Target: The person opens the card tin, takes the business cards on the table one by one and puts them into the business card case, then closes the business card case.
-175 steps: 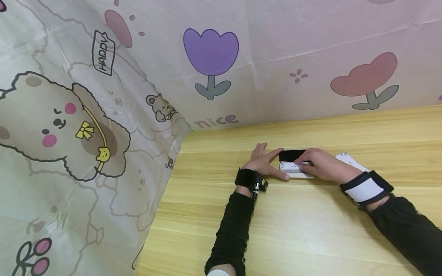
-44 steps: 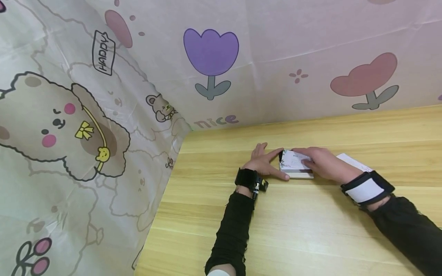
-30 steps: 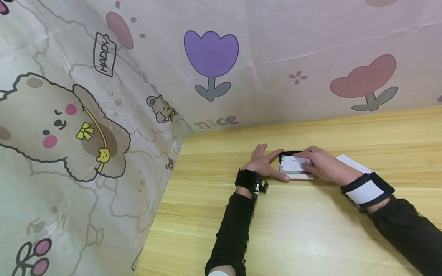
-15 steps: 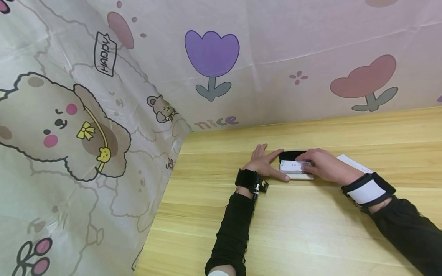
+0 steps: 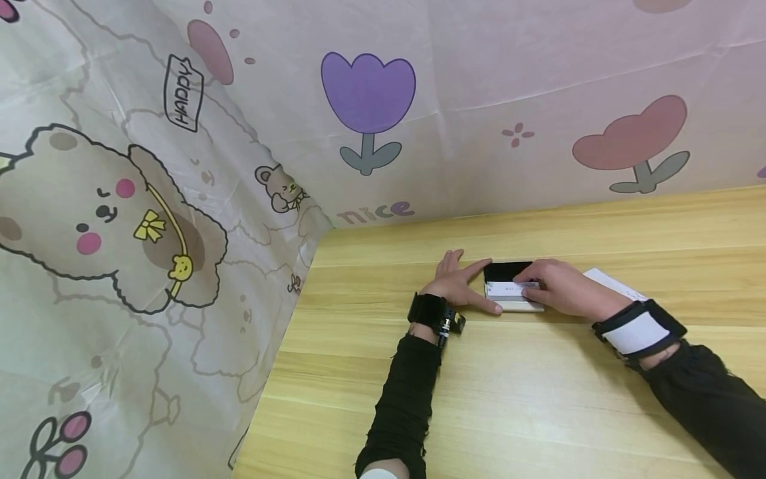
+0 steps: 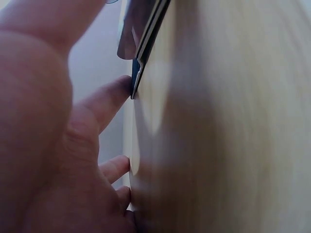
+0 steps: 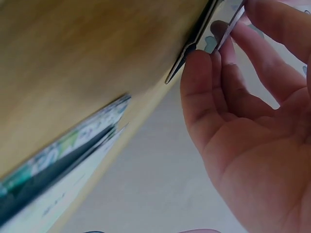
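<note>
A flat case with a black interior [image 5: 500,271] and a pale, shiny front edge [image 5: 522,307] lies on the wooden table. My left hand [image 5: 450,285] rests beside it, fingers spread and straight, index fingertip at the far left corner and thumb at the near left one. My right hand [image 5: 556,286] pinches a white printed card [image 5: 499,290] over the case's right side. In the right wrist view, the card [image 7: 232,25] shows as a thin sheet between thumb and fingers. From the left wrist, the case's dark, thin edge [image 6: 138,75] meets my index fingertip.
A white folded card [image 5: 612,282] lies behind my right wrist; from the right wrist it shows a floral-printed leaf [image 7: 73,138] standing slightly open. The patterned cloth wall [image 5: 455,166] rises behind the wooden table [image 5: 491,399], and another cloth side [image 5: 251,266] bounds it at left.
The card in my right hand lay broadly over the case; its far edge has come toward me, so it looks narrower and more black interior shows. My left hand has stayed put.
</note>
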A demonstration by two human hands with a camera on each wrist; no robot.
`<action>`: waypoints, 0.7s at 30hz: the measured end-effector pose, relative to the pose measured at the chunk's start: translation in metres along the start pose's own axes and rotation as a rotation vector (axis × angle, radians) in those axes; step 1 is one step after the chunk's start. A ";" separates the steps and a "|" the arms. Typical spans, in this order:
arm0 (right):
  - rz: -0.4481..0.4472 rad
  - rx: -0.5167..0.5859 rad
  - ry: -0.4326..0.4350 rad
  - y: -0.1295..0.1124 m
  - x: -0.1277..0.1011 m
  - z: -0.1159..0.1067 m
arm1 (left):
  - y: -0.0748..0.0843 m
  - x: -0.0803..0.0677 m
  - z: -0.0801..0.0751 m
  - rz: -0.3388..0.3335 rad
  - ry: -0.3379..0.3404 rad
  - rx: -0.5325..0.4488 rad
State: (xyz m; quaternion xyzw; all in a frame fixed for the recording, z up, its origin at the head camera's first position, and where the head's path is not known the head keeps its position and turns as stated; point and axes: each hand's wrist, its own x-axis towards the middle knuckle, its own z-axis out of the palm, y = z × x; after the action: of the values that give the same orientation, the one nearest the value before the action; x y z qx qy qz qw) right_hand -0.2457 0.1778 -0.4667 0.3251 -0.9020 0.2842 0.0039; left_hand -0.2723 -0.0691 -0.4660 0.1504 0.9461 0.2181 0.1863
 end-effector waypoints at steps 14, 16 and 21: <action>-0.029 0.009 -0.014 0.004 0.001 0.000 | 0.001 -0.001 0.001 -0.015 0.000 -0.018; 0.001 0.015 -0.024 0.006 0.000 -0.002 | 0.001 -0.001 0.001 -0.018 0.002 -0.030; 0.073 -0.025 -0.023 0.015 -0.004 -0.015 | 0.001 -0.003 0.001 -0.021 0.004 -0.039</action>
State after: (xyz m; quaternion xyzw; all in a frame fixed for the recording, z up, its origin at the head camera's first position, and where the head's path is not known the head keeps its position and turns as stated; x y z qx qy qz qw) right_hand -0.2540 0.1975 -0.4628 0.2952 -0.9167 0.2690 -0.0130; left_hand -0.2693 -0.0686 -0.4655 0.1362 0.9436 0.2349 0.1897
